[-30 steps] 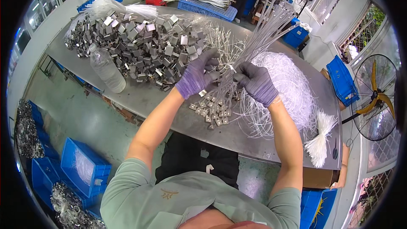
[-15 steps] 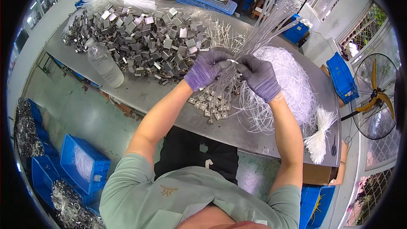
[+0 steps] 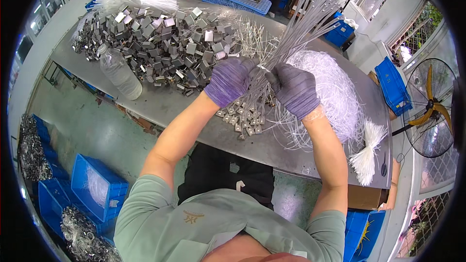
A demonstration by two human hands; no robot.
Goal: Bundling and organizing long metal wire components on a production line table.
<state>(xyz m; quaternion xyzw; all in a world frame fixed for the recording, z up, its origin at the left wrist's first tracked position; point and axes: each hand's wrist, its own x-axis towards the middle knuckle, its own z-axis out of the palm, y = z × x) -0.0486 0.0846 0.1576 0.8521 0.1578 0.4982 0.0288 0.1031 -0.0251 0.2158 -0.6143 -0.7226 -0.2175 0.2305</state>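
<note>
Standing on the metal table is a bundle of thin grey strips (image 3: 307, 19), fanned out at the top, with small metal end pieces (image 3: 246, 123) at its foot. Around its middle runs a narrow white tie (image 3: 262, 68). My left hand (image 3: 230, 81), in a purple-grey glove, is closed at the left end of this tie, against the bundle. At its right end my right hand (image 3: 295, 89), gloved alike, is closed too. The fingertips and the tie's ends are mostly hidden by the gloves.
A large heap of grey metal-cased pieces (image 3: 167, 43) and a clear bottle (image 3: 119, 73) lie left on the table (image 3: 194, 116). To the right are a coil of clear strands (image 3: 335, 97) and a bunch of white ties (image 3: 370, 153). A fan (image 3: 429, 109) stands far right.
My fingers have curled in more tightly and both hands have turned into fists, slightly farther apart at the tie. The bundle stays in place, its top fanned a little differently.
</note>
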